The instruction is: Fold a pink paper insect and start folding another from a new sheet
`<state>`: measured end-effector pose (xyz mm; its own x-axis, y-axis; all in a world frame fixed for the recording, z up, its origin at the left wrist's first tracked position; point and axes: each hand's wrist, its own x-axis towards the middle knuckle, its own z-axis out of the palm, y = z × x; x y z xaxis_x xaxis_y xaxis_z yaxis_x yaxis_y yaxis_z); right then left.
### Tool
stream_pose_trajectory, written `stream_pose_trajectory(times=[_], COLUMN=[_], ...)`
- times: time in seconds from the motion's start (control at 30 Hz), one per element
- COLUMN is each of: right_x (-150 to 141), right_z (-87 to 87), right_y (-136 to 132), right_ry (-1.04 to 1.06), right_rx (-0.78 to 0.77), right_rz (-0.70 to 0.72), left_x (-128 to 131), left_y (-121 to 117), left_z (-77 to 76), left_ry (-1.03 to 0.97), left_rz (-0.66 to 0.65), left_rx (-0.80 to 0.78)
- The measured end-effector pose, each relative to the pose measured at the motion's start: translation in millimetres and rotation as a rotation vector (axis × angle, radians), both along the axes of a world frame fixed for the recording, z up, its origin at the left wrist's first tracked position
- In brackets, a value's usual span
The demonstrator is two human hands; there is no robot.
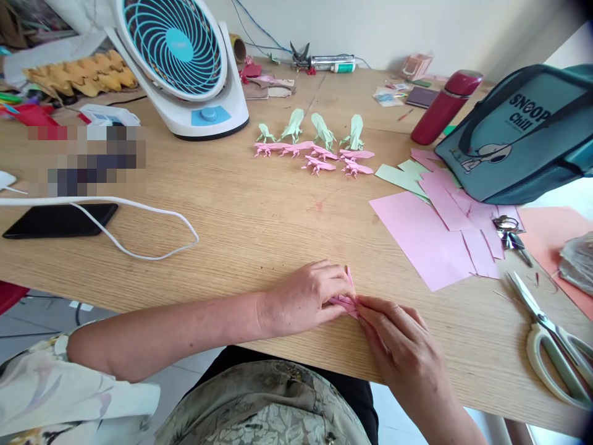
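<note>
Near the table's front edge, a small folded piece of pink paper (343, 301) is pinched between both hands. My left hand (308, 295) is closed on its left side, with a thin pink strip sticking up beyond the fingers. My right hand (402, 334) grips the paper's right end between thumb and fingertips. Most of the paper is hidden under the fingers. Farther back stand several folded pink paper insects (319, 164). Several light green paper insects (323, 131) are lined up just behind them.
A pink paper sheet (426, 238) and cut strips lie to the right, beside scissors (546, 340). A teal bag (519, 136) and red flask (447, 106) stand behind. At left are a fan (210, 117), a black phone (60, 220) and a white cable (185, 216).
</note>
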<state>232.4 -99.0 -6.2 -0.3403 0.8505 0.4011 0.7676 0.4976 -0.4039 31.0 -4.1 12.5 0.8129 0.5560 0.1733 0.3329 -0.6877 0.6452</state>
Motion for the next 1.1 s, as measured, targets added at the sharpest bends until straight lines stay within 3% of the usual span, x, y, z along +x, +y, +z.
stream_pose_trajectory(times=[0.3,0.63,1.1], right_x=[7,6,11], right_z=[0.9,7.2,-1.4], right_y=[6,15,18], right_ry=[-0.016,0.008,0.144], right_rx=[-0.030,-0.021,-0.109], right_rz=[0.053,0.077,0.077], left_x=[1,16,29], left_y=[-6,0,0], left_z=[9.1,29.1,27.4], left_ry=[0.258,0.457,0.451], left_rz=[0.165,0.117,0.190], left_rx=[0.072,0.017,-0.060])
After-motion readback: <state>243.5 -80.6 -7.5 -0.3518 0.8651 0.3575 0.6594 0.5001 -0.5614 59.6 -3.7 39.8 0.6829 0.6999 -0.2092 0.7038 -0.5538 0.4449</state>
